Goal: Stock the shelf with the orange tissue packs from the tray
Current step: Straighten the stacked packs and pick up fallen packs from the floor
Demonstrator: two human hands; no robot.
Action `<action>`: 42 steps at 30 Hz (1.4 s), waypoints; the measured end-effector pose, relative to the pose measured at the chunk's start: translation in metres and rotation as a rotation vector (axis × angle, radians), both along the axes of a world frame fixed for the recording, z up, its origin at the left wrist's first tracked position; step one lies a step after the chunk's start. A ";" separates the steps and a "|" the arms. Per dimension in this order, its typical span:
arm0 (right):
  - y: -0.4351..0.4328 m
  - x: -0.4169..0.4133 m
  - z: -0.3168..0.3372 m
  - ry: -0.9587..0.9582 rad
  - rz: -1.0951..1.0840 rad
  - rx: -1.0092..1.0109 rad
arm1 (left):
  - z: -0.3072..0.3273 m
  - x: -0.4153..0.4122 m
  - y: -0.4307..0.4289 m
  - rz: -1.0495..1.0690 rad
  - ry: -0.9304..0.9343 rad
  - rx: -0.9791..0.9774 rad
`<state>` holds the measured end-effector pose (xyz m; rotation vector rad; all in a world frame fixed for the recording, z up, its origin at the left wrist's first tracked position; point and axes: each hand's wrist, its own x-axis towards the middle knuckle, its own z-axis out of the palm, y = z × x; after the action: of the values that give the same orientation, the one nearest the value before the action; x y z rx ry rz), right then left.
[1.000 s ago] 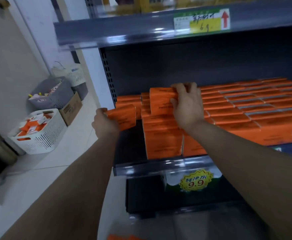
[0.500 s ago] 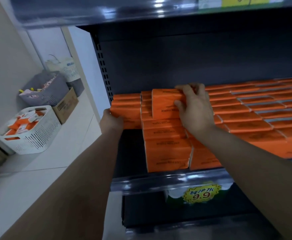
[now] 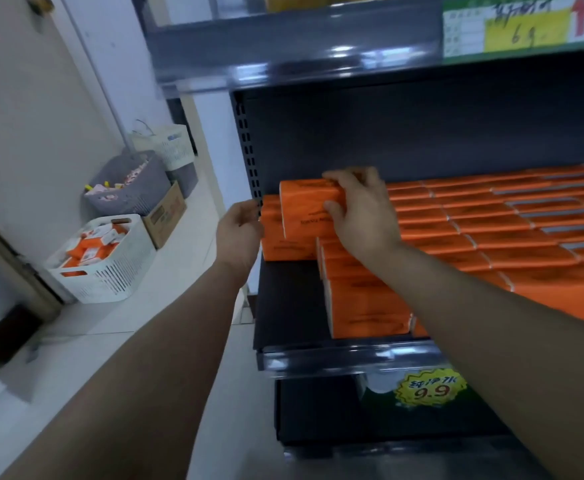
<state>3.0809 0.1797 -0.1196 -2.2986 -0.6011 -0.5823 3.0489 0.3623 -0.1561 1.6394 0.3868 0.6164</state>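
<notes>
Rows of orange tissue packs (image 3: 491,233) fill the dark shelf (image 3: 290,306), except for a bare strip at its front left. My right hand (image 3: 359,216) grips one orange pack (image 3: 304,209) standing on top of the stack, fingers over its top edge and thumb on its front face. My left hand (image 3: 240,233) hovers at the left end of the leftmost stack of packs (image 3: 283,242), fingers loosely curled and holding nothing. The white slotted tray (image 3: 110,275) with small orange packs stands on the floor to the left.
Behind the tray stand a cardboard box (image 3: 166,216), a grey basket (image 3: 127,188) and another white basket (image 3: 174,147). An upper shelf edge with a price tag (image 3: 519,26) hangs overhead. A yellow 9.9 label (image 3: 432,389) marks the shelf below.
My left hand pushed its orange pack into the leftmost stack, let go and drew back slightly. The right hand has kept its grip on the top pack. The view tilted up again.
</notes>
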 end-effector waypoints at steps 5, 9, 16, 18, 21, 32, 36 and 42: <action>0.034 -0.014 -0.005 0.062 0.099 -0.040 | 0.005 -0.021 0.004 -0.256 0.044 0.150; 0.033 -0.011 -0.017 0.175 0.145 -0.131 | -0.006 -0.021 0.017 -0.146 0.096 0.241; -0.001 0.000 -0.037 0.321 -0.017 -0.611 | -0.035 -0.005 0.020 -0.090 0.343 0.377; -0.003 0.002 -0.040 0.340 -0.014 -0.635 | -0.039 0.003 0.010 -0.064 0.356 0.360; -0.005 0.005 -0.044 0.345 -0.002 -0.681 | -0.045 0.013 -0.001 -0.003 0.347 0.290; -0.009 0.006 -0.049 0.391 -0.004 -0.711 | -0.047 0.021 -0.013 0.057 0.428 0.317; -0.009 0.006 -0.050 0.404 0.001 -0.697 | -0.049 0.022 -0.012 0.026 0.443 0.291; -0.013 -0.005 -0.038 0.347 0.004 -0.620 | -0.037 0.001 -0.025 0.107 0.444 0.243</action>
<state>3.0757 0.1667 -0.1576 -2.8804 -0.6792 0.0338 3.0500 0.3376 -0.1928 2.0015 0.7495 0.3824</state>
